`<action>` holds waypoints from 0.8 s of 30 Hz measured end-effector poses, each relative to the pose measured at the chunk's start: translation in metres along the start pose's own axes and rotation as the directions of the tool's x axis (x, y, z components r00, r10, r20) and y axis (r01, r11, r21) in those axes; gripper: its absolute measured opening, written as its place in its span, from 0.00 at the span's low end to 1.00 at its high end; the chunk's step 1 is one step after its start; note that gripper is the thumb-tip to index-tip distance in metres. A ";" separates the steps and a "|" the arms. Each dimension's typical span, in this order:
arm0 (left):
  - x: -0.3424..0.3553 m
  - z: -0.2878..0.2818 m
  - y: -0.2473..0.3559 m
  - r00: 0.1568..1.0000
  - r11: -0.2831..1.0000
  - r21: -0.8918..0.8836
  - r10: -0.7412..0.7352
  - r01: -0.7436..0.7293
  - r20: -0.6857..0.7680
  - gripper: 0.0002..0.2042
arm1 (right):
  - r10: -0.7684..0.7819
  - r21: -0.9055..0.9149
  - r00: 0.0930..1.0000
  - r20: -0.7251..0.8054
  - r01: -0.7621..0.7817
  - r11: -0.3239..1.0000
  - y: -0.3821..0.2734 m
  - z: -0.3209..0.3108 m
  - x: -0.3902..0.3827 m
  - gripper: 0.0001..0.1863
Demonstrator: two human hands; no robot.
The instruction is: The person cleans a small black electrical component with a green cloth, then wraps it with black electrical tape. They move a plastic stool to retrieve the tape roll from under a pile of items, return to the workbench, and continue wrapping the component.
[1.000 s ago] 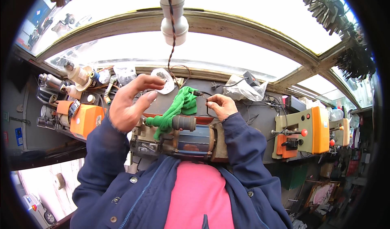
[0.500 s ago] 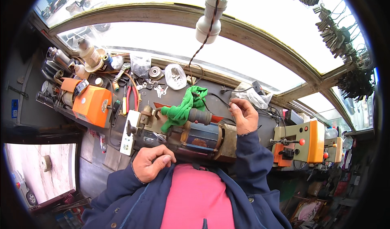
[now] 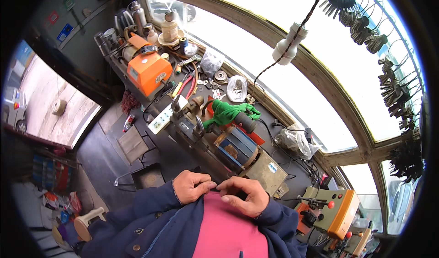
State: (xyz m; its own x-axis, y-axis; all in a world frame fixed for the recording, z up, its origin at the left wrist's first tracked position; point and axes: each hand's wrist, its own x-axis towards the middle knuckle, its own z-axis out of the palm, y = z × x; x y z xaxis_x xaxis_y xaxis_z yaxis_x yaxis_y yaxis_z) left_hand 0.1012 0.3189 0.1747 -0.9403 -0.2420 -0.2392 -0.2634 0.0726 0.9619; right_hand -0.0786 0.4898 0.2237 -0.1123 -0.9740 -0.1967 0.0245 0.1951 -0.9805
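Note:
In front of my pink shirt my two hands nearly meet at the fingertips. My left hand (image 3: 194,187) is closed, thumb against curled fingers. My right hand (image 3: 244,196) is closed too, its fingers bent toward the left fingertips. Anything pinched there is too small to make out. Just beyond them on the bench stands a machine with a blue motor (image 3: 235,148) and a tan metal housing (image 3: 265,173). A green cloth (image 3: 228,112) is draped over its far side, next to a dark cylinder (image 3: 245,122).
An orange machine (image 3: 148,72) stands at the bench's far left, near a white power strip (image 3: 168,115). Pliers (image 3: 188,85), loose keys and a plastic bowl (image 3: 237,88) lie along the window. A beige-and-orange machine (image 3: 336,212) is at right. A lamp holder (image 3: 291,43) hangs overhead.
My right hand has come down from above the bench to beside my left hand at my chest. The view has turned, showing more floor at left.

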 end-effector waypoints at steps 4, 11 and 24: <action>-0.027 0.069 -0.001 0.995 0.999 0.020 -0.026 0.028 -0.093 0.10 | -0.025 -0.096 0.987 0.158 0.041 0.995 0.015 -0.002 -0.043 0.16; -0.081 0.146 -0.002 0.979 0.979 -0.202 -0.061 0.020 -0.197 0.09 | 0.001 -0.053 0.949 0.316 0.017 0.998 0.036 0.009 -0.093 0.16; -0.182 0.197 -0.064 0.778 0.979 -0.202 -0.129 0.002 -0.615 0.09 | 0.257 -0.313 0.777 0.574 -0.082 0.946 0.051 0.090 -0.065 0.12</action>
State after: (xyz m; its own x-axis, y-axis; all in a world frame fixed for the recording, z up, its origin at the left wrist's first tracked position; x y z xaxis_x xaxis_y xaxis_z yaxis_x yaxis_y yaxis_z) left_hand 0.2468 0.5485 0.1303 -0.5646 -0.7931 -0.2286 -0.2163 -0.1251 0.9683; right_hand 0.0192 0.5531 0.1862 0.4892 -0.7729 -0.4041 -0.2784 0.3007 -0.9122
